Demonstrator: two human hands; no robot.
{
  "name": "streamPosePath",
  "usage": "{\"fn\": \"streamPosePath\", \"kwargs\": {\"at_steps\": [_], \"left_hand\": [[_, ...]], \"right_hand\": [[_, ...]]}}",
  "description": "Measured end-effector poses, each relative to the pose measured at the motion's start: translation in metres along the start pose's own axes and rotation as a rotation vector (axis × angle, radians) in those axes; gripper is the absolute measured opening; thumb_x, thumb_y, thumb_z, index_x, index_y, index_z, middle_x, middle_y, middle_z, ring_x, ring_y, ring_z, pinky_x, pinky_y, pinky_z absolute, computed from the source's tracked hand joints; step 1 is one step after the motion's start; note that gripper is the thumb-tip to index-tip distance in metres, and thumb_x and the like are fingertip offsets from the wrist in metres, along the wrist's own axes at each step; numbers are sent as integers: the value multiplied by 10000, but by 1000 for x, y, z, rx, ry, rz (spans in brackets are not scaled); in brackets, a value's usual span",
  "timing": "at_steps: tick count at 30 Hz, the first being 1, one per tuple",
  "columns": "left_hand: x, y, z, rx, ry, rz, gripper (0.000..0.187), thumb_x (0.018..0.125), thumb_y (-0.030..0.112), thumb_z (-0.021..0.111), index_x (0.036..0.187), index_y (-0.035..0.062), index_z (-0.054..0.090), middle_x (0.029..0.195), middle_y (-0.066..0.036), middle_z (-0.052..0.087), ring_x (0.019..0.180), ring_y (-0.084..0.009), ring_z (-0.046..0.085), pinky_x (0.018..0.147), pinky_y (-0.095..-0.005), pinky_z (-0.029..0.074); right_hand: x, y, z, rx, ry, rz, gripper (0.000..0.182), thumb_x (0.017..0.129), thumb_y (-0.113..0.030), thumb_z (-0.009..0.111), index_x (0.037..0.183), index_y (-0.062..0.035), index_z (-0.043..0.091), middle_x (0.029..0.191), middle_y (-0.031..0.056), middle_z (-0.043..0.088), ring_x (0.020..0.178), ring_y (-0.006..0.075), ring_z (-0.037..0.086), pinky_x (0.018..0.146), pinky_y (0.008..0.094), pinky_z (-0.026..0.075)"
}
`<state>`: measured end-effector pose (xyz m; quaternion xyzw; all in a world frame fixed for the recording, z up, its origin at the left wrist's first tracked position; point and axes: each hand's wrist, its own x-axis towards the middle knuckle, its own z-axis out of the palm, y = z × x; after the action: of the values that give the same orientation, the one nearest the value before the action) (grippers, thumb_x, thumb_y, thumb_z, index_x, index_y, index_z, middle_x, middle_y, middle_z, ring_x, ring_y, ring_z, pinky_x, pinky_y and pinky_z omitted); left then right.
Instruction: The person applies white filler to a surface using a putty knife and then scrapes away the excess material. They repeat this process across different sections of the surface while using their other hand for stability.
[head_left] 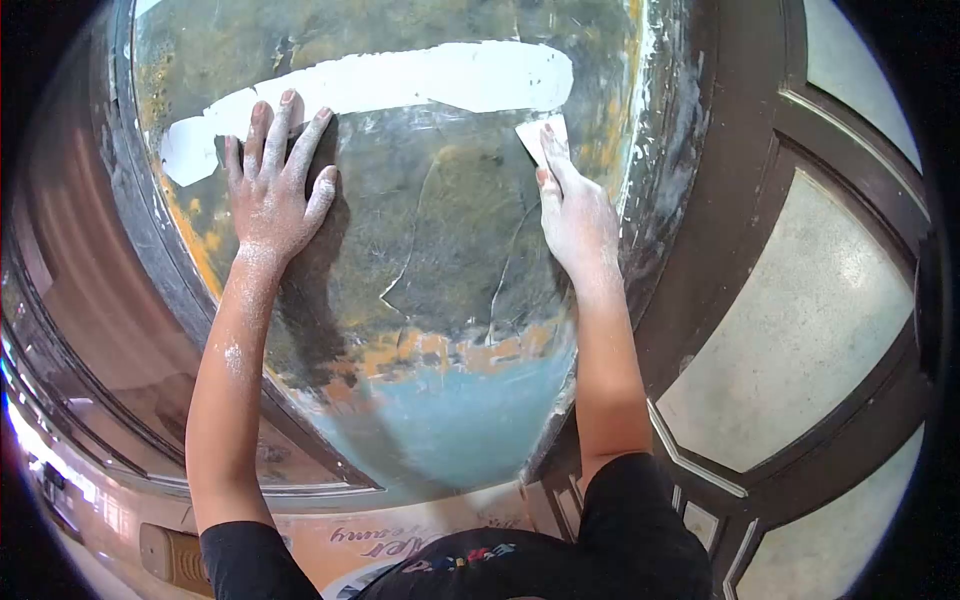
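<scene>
Fine white powder covers both hands. My left hand (272, 185) lies with its fingers spread on the dark, blotchy panel (430, 230), its fingertips over the lower edge of a white patch (420, 82). In my right hand (580, 215) is a small flat white piece (538, 138), pinched between thumb and fingers against the panel, just under the right end of the patch. The patch runs as a long band across the panel's upper part, with uneven edges.
Brown framed panels with pale insets (800, 310) stand on the right. At the left is a brown glossy surface (110, 290) with dark frame strips. A brown object (175, 557) and a printed sheet (390, 540) show at the bottom.
</scene>
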<state>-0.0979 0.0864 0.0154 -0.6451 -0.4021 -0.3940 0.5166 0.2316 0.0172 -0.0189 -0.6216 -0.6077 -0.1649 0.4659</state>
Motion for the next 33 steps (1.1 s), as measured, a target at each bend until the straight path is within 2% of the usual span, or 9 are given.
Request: {"fn": "streamPosePath", "kwargs": {"at_steps": [2, 7, 10, 13, 17, 22, 26, 28, 33], "left_hand": [[-1, 1, 2, 1, 9, 7, 655, 902, 428, 605, 1531, 366, 433, 1669, -39, 264, 1537, -323, 215, 1206, -643, 147], [6, 8, 0, 22, -19, -21, 651, 926, 403, 582, 1550, 328, 409, 1683, -46, 232, 1554, -330, 160, 1216, -632, 106], [24, 10, -1, -15, 42, -3, 614, 948, 412, 573, 1539, 334, 425, 1680, -37, 240, 1551, -346, 159, 1203, -658, 128], [44, 14, 3, 13, 68, -17, 596, 963, 426, 552, 1539, 342, 424, 1679, -29, 241, 1550, -351, 161, 1204, -664, 125], [41, 18, 8, 40, 67, -44, 587, 968, 439, 526, 1540, 360, 418, 1679, -25, 241, 1549, -352, 163, 1212, -650, 133], [41, 18, 5, 24, 67, -48, 594, 950, 430, 548, 1529, 356, 439, 1672, -35, 263, 1541, -356, 196, 1218, -637, 145], [42, 20, 1, 14, 53, -58, 598, 943, 417, 564, 1526, 350, 447, 1672, -30, 264, 1540, -356, 197, 1215, -639, 153], [42, 21, 1, 14, 56, -59, 598, 941, 412, 569, 1523, 348, 451, 1672, -32, 263, 1540, -356, 196, 1214, -640, 155], [41, 21, 0, 5, 52, -58, 593, 940, 416, 571, 1518, 340, 461, 1670, -49, 264, 1535, -370, 205, 1206, -645, 166]], "right_hand": [[11, 1, -4, -17, -33, 15, 325, 1047, -317, 476, 1314, -193, 615, 1004, 199, 717, 950, 413, 684, 828, 527, 531], [7, 8, -10, -29, -47, -8, 285, 1047, -312, 478, 1195, -132, 641, 1003, 205, 719, 941, 421, 685, 828, 527, 534], [8, 1, -9, 1, -29, -9, 420, 1041, -282, 495, 1457, -237, 518, 1000, 211, 719, 942, 419, 686, 840, 523, 537], [8, -1, -12, 31, -72, 13, 509, 1039, -271, 501, 1540, -288, 411, 1006, 211, 719, 943, 421, 685, 843, 520, 537], [0, 8, -4, -16, -32, 0, 494, 1039, -272, 505, 1526, -289, 430, 1011, 216, 716, 945, 422, 681, 842, 520, 536], [-4, -3, -4, 158, -28, -67, 536, 1009, -196, 513, 1534, -161, 416, 963, 283, 688, 910, 468, 659, 823, 531, 516], [-8, -7, 15, 214, -63, -100, 611, 1000, -145, 510, 1579, -177, 317, 967, 293, 679, 919, 482, 649, 823, 546, 504], [2, -15, 16, 288, -23, -114, 626, 966, -90, 534, 1562, -171, 363, 1153, 308, 639, 1014, 484, 634, 860, 515, 506], [12, -43, 11, 191, -76, -149, 622, 985, -142, 526, 1574, -190, 333, 1044, 293, 673, 943, 489, 644, 829, 540, 505]]}}
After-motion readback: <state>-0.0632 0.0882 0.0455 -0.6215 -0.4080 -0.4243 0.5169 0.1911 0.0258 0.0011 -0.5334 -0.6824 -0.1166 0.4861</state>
